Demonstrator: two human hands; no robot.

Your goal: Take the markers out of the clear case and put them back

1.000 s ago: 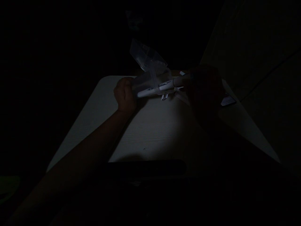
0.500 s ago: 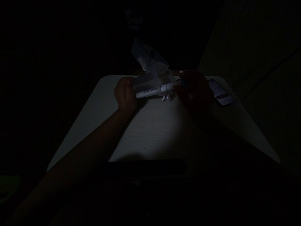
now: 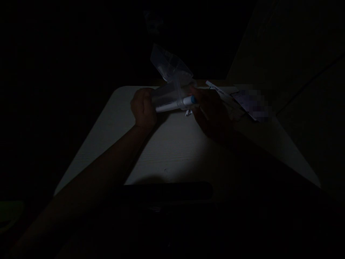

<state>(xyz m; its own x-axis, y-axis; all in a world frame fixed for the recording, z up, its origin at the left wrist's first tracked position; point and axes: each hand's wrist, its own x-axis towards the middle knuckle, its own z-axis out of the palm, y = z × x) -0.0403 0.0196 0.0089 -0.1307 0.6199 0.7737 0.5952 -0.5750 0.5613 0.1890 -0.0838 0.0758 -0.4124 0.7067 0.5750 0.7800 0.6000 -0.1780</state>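
Marker [image 3: 172,105] inside the bag, that's what the head camera picks out of a very dark room. It is white-bodied with a blue end and lies almost level above the far middle of the pale table [image 3: 107,136]. Most of its length sits within the clear plastic bag [image 3: 172,81], and the blue end pokes out toward the right.

The left hand [image 3: 143,108] is curled into a fist on the bag's left side, pinching the plastic there. The rest of the bag rises crumpled up and away behind it. The right hand [image 3: 212,113] is right up against the marker's blue end, fingertips touching or all but touching it. It's too deep in shadow to tell whether it grips or just rests there.

Just under the marker a small white scrap [image 3: 188,112] lies on the table. Behind the right hand, toward the far right corner, some papers [image 3: 217,88] are spread flat. A dark strip [image 3: 167,190] runs along the near edge, with both forearms reaching in over it.
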